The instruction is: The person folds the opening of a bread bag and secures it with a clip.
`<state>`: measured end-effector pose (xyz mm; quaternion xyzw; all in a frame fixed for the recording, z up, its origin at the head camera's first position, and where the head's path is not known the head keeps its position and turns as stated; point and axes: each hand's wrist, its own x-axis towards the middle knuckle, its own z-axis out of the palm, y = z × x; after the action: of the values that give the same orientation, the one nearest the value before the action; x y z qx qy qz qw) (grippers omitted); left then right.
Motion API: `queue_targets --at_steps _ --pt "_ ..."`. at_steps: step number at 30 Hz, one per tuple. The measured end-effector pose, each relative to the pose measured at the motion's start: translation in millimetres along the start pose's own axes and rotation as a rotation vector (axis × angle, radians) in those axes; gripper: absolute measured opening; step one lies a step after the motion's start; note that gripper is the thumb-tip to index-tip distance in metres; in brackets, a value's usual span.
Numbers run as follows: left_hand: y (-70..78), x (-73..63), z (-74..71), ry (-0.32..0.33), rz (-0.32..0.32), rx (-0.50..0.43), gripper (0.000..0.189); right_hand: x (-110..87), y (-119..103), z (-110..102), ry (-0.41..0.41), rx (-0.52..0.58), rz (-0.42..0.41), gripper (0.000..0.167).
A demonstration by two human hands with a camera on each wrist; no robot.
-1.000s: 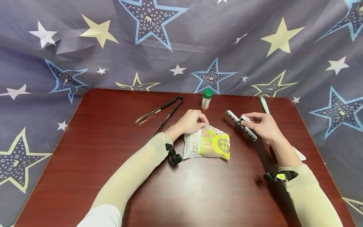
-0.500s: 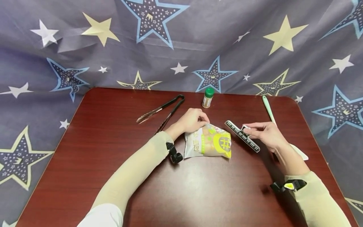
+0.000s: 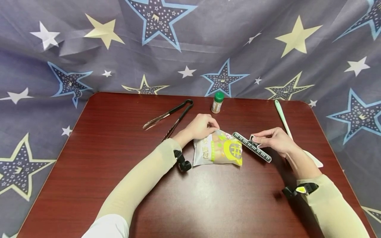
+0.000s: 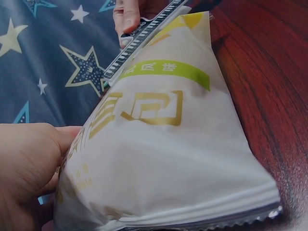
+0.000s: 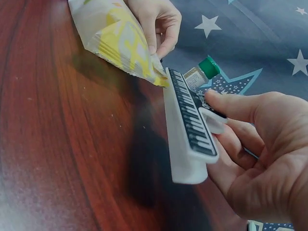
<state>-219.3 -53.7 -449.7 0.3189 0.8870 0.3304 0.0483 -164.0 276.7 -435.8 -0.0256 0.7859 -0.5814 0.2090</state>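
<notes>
A snack bag [image 3: 218,150], pale with yellow and green print, lies on the dark red table. My left hand [image 3: 200,127] pinches its far edge between thumb and fingers, as the right wrist view also shows [image 5: 161,24]. My right hand [image 3: 275,140] grips a bag clip [image 3: 253,147] with a piano-key pattern by its handles. In the right wrist view the long white clip [image 5: 187,125] has its far end close to the bag's yellow corner [image 5: 144,60]. Whether they touch, I cannot tell.
Black-handled tongs [image 3: 169,115] lie spread open left of the bag. A green-capped seasoning jar [image 3: 217,102] stands behind it. A spatula with a mint handle [image 3: 282,115] lies at the right, partly behind my right hand. A star-patterned cloth [image 3: 190,43] hangs behind the table.
My right hand first came nearer to me with the clip, then moved left, bringing the clip's end to the bag's right edge. The left hand has stayed on the bag.
</notes>
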Motion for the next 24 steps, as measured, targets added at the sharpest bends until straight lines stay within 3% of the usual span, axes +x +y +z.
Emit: queue_targets --at_steps 5,24 --pt "0.4 0.1 0.6 0.002 -0.006 -0.001 0.013 4.1 1.1 1.7 -0.032 -0.027 0.015 0.047" --pt "-2.7 0.8 3.5 0.004 -0.01 0.006 0.013 18.2 -0.3 13.4 -0.053 -0.04 0.017 0.047"
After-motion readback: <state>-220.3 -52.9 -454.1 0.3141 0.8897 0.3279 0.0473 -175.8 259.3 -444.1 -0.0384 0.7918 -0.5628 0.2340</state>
